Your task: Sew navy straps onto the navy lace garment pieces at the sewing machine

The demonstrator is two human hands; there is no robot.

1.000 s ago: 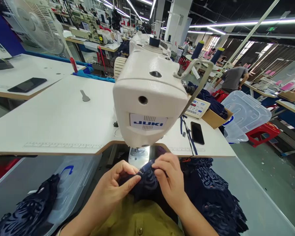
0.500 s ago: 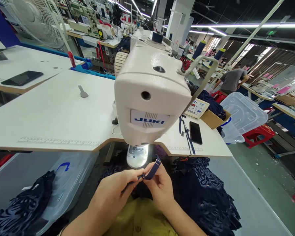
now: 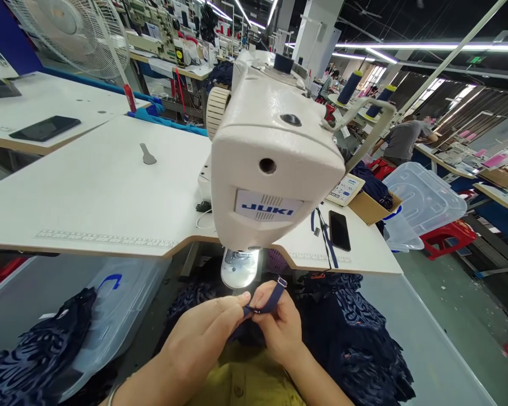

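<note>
Between my two hands, just in front of the sewing machine's lit plate, is a navy strap (image 3: 271, 301) with a small metal slider (image 3: 281, 281) at its upper end. My left hand (image 3: 207, 330) pinches one part of the strap between thumb and fingers. On the other side my right hand (image 3: 279, 324) grips the strap near a small ring, fingers curled. The slider stands out above the right fingers. Behind them rises the white sewing machine (image 3: 275, 163), its lit needle plate (image 3: 240, 268) under the head. The fingertips partly hide the strap.
Dark patterned garments (image 3: 355, 338) pile up at right below the table edge. A clear plastic bin (image 3: 131, 316) with another garment stands at left. On the white table (image 3: 88, 186) lie a flat metal piece (image 3: 147, 155), a phone (image 3: 339, 230) and strap pieces (image 3: 328, 242).
The strap's slider end has swung up and right, showing more of the strap between my hands. My left hand has turned slightly. The whole view has shifted a little.
</note>
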